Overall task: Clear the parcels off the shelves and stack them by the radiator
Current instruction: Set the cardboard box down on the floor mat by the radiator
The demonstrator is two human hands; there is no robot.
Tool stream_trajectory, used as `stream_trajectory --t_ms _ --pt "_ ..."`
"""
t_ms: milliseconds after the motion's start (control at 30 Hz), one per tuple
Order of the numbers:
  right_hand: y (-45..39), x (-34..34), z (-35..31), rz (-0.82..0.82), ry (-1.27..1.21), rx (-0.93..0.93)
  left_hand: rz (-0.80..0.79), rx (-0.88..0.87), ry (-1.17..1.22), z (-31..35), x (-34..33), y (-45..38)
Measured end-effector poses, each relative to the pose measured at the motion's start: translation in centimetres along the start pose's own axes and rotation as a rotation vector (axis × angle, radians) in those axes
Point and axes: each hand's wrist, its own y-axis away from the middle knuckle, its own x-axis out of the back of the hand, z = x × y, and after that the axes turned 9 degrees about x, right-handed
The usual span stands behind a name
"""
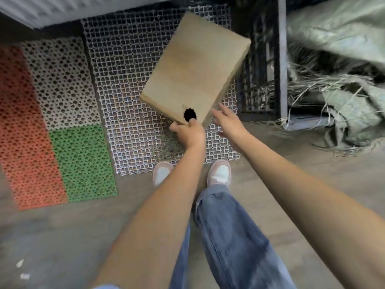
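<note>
My left hand (188,132) grips the cardboard parcel (195,67) by its near corner, tilted above the white grid mat (125,84) below the radiator (62,9), while my right hand (227,119), fingers (221,107) spread and empty, hovers beside it, probably to steady it.

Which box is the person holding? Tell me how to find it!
Find the white grid mat on the floor, below the radiator. Above it is a plain brown cardboard box, gripped at its near corner by the left hand. It is the only box, with a dark round hole near that corner.
</note>
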Motion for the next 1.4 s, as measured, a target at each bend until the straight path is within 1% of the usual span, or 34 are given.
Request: stream_trajectory --t_ms 33,100,167,233,267,333,367,400,467,533,567,633,733,767,867,933,1000,1100,1167,1300,1400 --pt "-0.6 -0.4 0.5 0.011 -0.043 0.013 -0.016 0.025 -0.003 -0.7 -1.6 0.1" --pt "-1.8 -0.4 1.5 0.084 -0.142 0.026 -0.086 0.084 -0.073 -1.7 -3.6 -0.1" --pt "-3.0 0.6 2.3 0.136 -0.13 0.001 -0.224 0.154 -0.22 -2.4 -3.8 -0.9" --pt "-3.9 1.6 3.3 0.131 -0.112 -0.087 -0.349 0.162 -0.404 -2.7 -2.6 -2.1" --pt "-4.2 1.9 3.5 0.1 -0.161 -0.178 -0.358 0.148 -0.449 -2.7 -1.7 -2.9" --pt "-4.5 1.8 3.2 0.029 -0.374 -0.373 -0.294 0.119 -0.45 -1.6 0.2 -4.4" --pt "-4.5 1.6 2.8 0.014 -0.496 -0.432 -0.249 0.11 -0.424 -0.8 1.0 -5.1" --pt "-4.7 1.4 2.3 0.036 -0.597 -0.464 -0.219 0.1 -0.404 0.1 1.7 -5.7" --pt "-5.4 1.3 1.4 0.167 -0.699 -0.454 -0.228 0.07 -0.405 1.7 2.6 -6.3" --pt "-6.4 2.0 0.6 0.336 -0.657 -0.349 -0.272 0.017 -0.459 3.1 3.1 -6.4" --pt "-6.8 2.6 0.0 0.386 -0.623 -0.292 -0.288 -0.008 -0.491 3.5 3.3 -6.3" --pt "-7.7 3.9 -1.4 0.407 -0.643 -0.22 -0.296 -0.036 -0.546 4.0 3.8 -6.3" --pt "-8.8 5.3 -3.5 0.363 -0.771 -0.175 -0.274 -0.004 -0.614 3.5 4.6 -6.2" --pt "-8.8 5.4 -4.2 0.345 -0.771 -0.173 -0.266 0.018 -0.627 3.1 4.8 -6.1" --pt "-7.9 5.0 -5.0 0.275 -0.61 -0.179 -0.252 0.063 -0.651 1.5 5.4 -5.2" --pt "-6.3 4.4 -5.1 0.199 -0.515 -0.186 -0.254 0.045 -0.656 1.0 5.7 -3.9" --pt "-4.3 3.5 -5.7 0.127 -0.516 -0.187 -0.264 0.008 -0.657 1.5 5.9 -2.2" --pt "-0.5 2.0 -8.2 0.046 -0.658 -0.158 -0.271 -0.047 -0.677 4.5 6.7 1.0" --pt "2.9 1.1 -11.0 -0.022 -0.677 -0.128 -0.272 -0.099 -0.701 7.6 7.8 4.1" --pt "11.5 0.7 -18.5 -0.127 -0.49 -0.053 -0.283 -0.232 -0.711 15.4 11.2 12.5" --pt "19.3 1.3 -25.2 -0.141 -0.306 0.023 -0.308 -0.323 -0.696 20.7 14.5 20.4"
